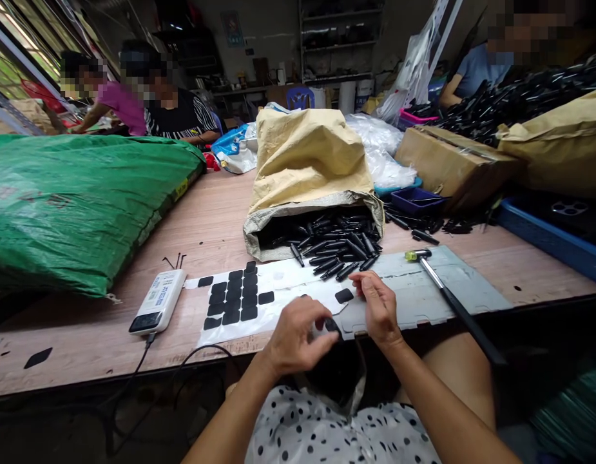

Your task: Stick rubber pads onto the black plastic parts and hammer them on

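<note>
At the table's front edge, my left hand [298,335] has thumb and forefinger closed on a small black piece [332,326], whose exact kind is unclear. My right hand [377,308] is beside it, fingertips pinched together; anything between them is too small to make out. Between the hands and slightly behind lies a rounded black square pad [344,296] on the white sheet's edge. Rows of similar black pads [233,296] cover the left of the white backing sheet [278,287]. Black pen-like tubes [341,248] spill from an open paper sack [310,151] just beyond.
A hammer [445,290] rests on the grey board [399,290] at right, its handle overhanging the edge. A white power bank [159,301] with a cable sits left, near a large green sack [80,206]. A blue tray [553,235] and carton [459,164] stand right. Other people sit behind.
</note>
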`<state>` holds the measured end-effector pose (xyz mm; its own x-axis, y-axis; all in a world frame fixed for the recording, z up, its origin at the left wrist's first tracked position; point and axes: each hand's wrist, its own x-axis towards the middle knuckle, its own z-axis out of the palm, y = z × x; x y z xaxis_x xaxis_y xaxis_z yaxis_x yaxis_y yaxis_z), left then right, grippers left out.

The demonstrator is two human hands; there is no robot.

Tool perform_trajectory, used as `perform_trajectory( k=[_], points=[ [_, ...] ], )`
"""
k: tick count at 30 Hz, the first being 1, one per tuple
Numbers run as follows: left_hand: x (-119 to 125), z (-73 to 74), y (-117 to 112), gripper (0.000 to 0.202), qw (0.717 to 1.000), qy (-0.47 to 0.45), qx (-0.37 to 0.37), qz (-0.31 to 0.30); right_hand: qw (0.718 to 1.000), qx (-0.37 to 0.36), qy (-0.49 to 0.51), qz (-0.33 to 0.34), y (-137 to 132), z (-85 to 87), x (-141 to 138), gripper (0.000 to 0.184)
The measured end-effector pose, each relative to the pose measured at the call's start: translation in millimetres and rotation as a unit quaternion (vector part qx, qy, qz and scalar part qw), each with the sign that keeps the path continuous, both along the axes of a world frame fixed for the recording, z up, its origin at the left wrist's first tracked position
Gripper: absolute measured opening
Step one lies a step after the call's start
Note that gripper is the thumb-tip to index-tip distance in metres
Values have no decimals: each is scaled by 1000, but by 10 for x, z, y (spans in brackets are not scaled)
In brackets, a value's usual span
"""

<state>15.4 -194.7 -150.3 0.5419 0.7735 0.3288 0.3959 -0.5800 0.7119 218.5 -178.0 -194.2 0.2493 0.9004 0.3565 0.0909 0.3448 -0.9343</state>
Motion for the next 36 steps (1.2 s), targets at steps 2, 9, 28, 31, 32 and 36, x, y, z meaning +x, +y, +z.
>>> perform_trajectory(
  k=[2, 9, 28, 31, 32, 36],
  points=[
    [63, -49, -195, 10, 996, 69, 22, -52, 1000, -9, 0, 11, 12, -26, 5, 32],
    [227, -290, -531, 17, 971, 204, 114, -44, 1000, -12, -14, 19, 4, 3, 5, 28],
    [-116, -90, 1079, 12, 872, 193, -109, 437, 834, -96, -410, -356, 61, 353, 1046, 28],
    [-167, -122, 895, 13, 896, 155, -64, 410, 762, -269, -492, -326, 72, 272, 1443, 49],
    [-157, -127, 825, 15, 908, 134, -50, 395, 753, -304, -502, -300, 72, 231, 1527, 52],
    [-1, -131, 535, 19, 962, 64, -23, 266, 758, -322, -504, -259, 71, 114, 1650, 40]
  ],
)
